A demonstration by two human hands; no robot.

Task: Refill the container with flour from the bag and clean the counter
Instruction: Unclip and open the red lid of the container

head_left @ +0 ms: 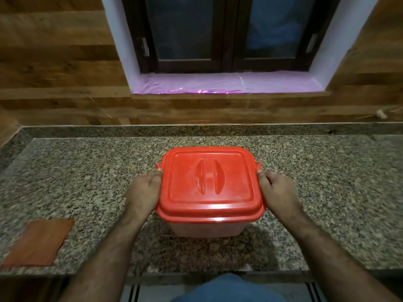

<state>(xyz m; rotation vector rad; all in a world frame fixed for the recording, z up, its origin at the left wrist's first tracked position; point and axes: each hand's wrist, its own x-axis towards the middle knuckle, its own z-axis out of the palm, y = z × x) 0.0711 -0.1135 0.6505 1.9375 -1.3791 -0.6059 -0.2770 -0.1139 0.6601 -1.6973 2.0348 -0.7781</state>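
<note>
Mid-bench (327, 192), the left hand (142, 190) and right hand (278, 188) clamp curled fingers on the container (209, 229) under its lid (209, 182), bare stone all around, cloth (39, 241) near the front-left edge.

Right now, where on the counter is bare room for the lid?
Bare counter right of the container, and between it and the cloth at left. Both hands crowd its lid.

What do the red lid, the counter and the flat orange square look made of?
Red lid: glossy moulded plastic, by its sheen. Counter: polished speckled stone, likely granite. Orange square: thin, matte, probably cloth; too blurred to be sure.
</note>
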